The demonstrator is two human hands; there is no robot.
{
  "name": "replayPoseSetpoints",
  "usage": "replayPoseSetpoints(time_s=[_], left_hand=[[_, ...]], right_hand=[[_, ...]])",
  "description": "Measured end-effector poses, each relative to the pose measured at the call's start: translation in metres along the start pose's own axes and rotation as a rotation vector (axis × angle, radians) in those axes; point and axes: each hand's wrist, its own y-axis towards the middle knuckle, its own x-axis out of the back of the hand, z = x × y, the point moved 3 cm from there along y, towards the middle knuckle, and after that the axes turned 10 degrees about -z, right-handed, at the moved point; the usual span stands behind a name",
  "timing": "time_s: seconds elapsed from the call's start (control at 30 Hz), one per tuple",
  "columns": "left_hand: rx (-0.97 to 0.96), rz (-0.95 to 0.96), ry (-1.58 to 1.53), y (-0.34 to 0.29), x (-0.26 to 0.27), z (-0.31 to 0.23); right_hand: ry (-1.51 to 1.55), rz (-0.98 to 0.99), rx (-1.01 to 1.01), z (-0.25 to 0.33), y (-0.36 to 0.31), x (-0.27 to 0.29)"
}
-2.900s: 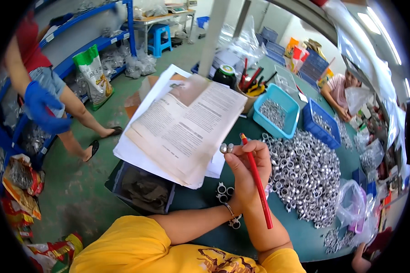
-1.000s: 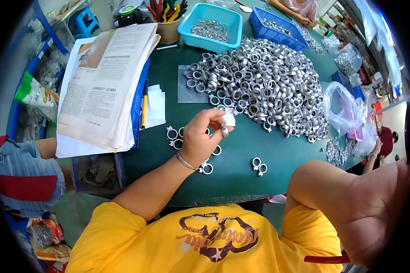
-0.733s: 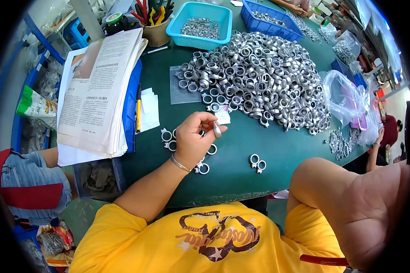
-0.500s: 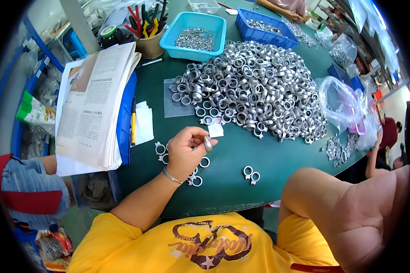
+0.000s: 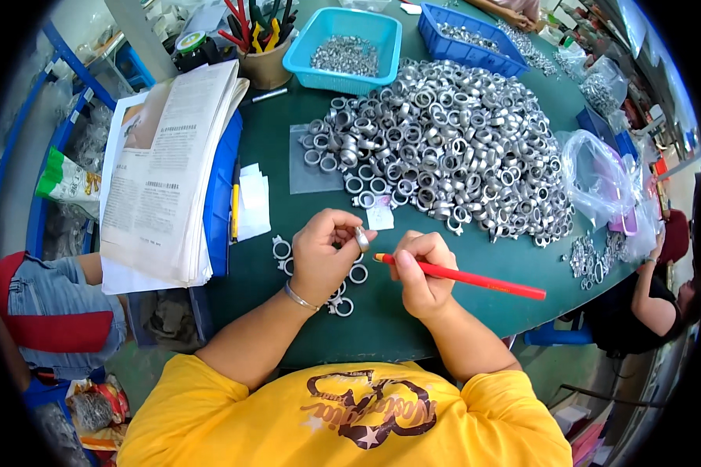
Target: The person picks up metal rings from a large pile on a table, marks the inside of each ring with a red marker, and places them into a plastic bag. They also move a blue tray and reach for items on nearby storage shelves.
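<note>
Between its thumb and fingers, my left hand (image 5: 329, 251) pinches a silver metal ring (image 5: 362, 239). My right hand (image 5: 427, 274) grips a long red pencil (image 5: 483, 281), whose tip points left and sits just beside the ring, with a small gap between. Several similar rings lie on the table around and under my left hand, among them a loose ring (image 5: 357, 273) by the wrist. Beyond both hands rises a large heap of silver rings (image 5: 444, 148), with a small paper slip (image 5: 380, 217) at its near edge.
Stacked newspapers (image 5: 160, 187) rest over a blue bin at left, beside white paper slips (image 5: 253, 204) and a yellow-black pen (image 5: 234, 210). At the back stand a pot of pliers (image 5: 265, 66), a turquoise basket (image 5: 343, 82) and a blue crate (image 5: 475, 56). Clear plastic bags (image 5: 596, 175) lie right; people sit nearby.
My right arm has swung in from the far right, and that hand now holds the red pencil near the ring. My left hand still pinches the ring. The view has shifted slightly.
</note>
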Motion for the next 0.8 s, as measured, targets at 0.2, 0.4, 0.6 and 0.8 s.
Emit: replayPoseSetpoints(time_s=[0.2,0.4,0.6,0.8], left_hand=[[-0.075,0.012,0.012,-0.001,0.002,0.001],[-0.172,0.013,0.055,-0.002,0.001,-0.006],[-0.144,-0.011,0.019,0.000,0.001,-0.009],[-0.102,-0.014,-0.040,-0.002,0.002,-0.012]], right_hand=[[-0.096,0.012,0.059,0.000,0.000,-0.005],[-0.139,0.027,0.060,0.000,0.000,-0.008],[-0.260,-0.024,0.066,-0.002,0.002,-0.005],[-0.197,-0.081,-0.222,-0.015,0.004,-0.001]])
